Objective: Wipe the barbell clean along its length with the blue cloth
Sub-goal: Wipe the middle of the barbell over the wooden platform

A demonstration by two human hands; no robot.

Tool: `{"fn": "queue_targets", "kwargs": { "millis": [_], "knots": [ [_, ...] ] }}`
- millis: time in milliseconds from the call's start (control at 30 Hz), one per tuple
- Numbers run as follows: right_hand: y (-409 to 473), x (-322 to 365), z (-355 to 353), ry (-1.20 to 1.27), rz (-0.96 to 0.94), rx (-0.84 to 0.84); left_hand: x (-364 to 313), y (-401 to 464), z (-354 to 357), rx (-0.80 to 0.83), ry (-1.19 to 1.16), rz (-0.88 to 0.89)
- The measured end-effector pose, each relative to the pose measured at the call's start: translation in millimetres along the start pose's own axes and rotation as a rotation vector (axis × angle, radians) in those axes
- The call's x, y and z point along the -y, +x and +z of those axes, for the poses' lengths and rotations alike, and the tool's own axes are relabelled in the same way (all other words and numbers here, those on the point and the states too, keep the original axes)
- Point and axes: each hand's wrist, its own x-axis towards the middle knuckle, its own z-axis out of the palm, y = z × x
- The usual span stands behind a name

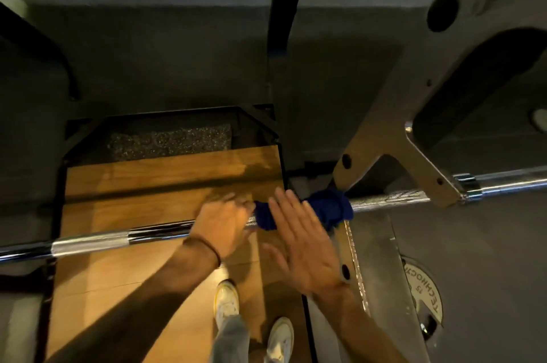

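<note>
A chrome barbell [97, 239] runs across the view from lower left to upper right, resting in a grey rack. The blue cloth [331, 208] is bunched around the bar near its middle, right beside the rack's hook. My left hand [225, 223] is closed over the bar just left of the cloth, its fingertips touching the cloth's left end. My right hand [299, 241] hovers flat with fingers spread, above and in front of the cloth, holding nothing and hiding the cloth's middle.
The grey rack arm and hook [414, 161] cross over the bar on the right. A wooden platform [148, 179] lies below, with my shoes [226, 300] on it. A weight plate [426, 291] sits low right. A black upright [281, 22] stands behind.
</note>
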Motion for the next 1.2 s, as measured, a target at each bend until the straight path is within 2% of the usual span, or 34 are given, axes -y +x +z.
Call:
{"fn": "queue_targets", "kwargs": {
  "millis": [33,100,167,200,267,333,367,433,500,533,600,667,700,767,833,867,933,1000,1033,1067,1133,1200],
  "knots": [
    [-6,-18,6,-0.009,0.006,-0.070,-7,-6,5,-0.095,0.054,0.011],
    [-15,-45,4,0.097,0.237,-0.162,-16,-10,10,-0.215,0.038,-0.008],
    [-15,-31,2,0.157,0.402,-0.163,-15,-8,13,-0.280,0.027,-0.002],
    [-13,-12,3,0.162,0.394,-0.120,-16,-9,16,-0.306,0.066,0.021],
    [-17,10,5,0.102,0.149,-0.081,-15,-9,14,-0.290,0.104,0.030],
    [-19,-12,6,0.002,-0.018,-0.050,-15,-7,8,-0.259,0.120,0.010],
    [-20,-27,9,-0.019,0.020,-0.081,-15,-4,6,-0.252,0.139,0.003],
    [-22,-37,6,0.052,0.264,-0.122,-14,0,3,-0.238,0.158,-0.012],
    [-15,-13,4,0.130,0.423,-0.126,-12,4,2,-0.228,0.153,-0.022],
    [-10,4,4,0.119,0.401,-0.115,-11,4,1,-0.224,0.146,-0.025],
    [-8,16,7,0.076,0.207,-0.079,-11,4,-2,-0.218,0.133,-0.022],
    [-11,-10,9,-0.001,0.120,-0.067,-13,4,-3,-0.219,0.130,-0.025],
    [-15,-27,9,-0.003,0.161,-0.090,-13,3,-3,-0.224,0.135,-0.027],
    [-24,-41,6,0.089,0.362,-0.154,-14,2,-3,-0.208,0.144,-0.036],
    [-20,-18,2,0.243,0.498,-0.175,-15,0,0,-0.198,0.142,-0.048],
    [-16,0,1,0.292,0.481,-0.167,-16,-2,1,-0.193,0.136,-0.055],
    [-16,24,6,0.260,0.266,-0.140,-19,-4,3,-0.177,0.133,-0.069],
    [-22,7,10,0.108,0.080,-0.097,-22,-7,6,-0.176,0.137,-0.076],
    [-28,-9,13,0.060,0.071,-0.106,-23,-8,7,-0.186,0.134,-0.077],
    [-33,-23,15,0.065,0.119,-0.136,-24,-8,6,-0.191,0.136,-0.077],
    [-40,-33,14,0.191,0.331,-0.207,-25,-9,7,-0.185,0.144,-0.083],
    [-33,-17,14,0.263,0.476,-0.252,-25,-10,6,-0.195,0.142,-0.096]
  ]
}}
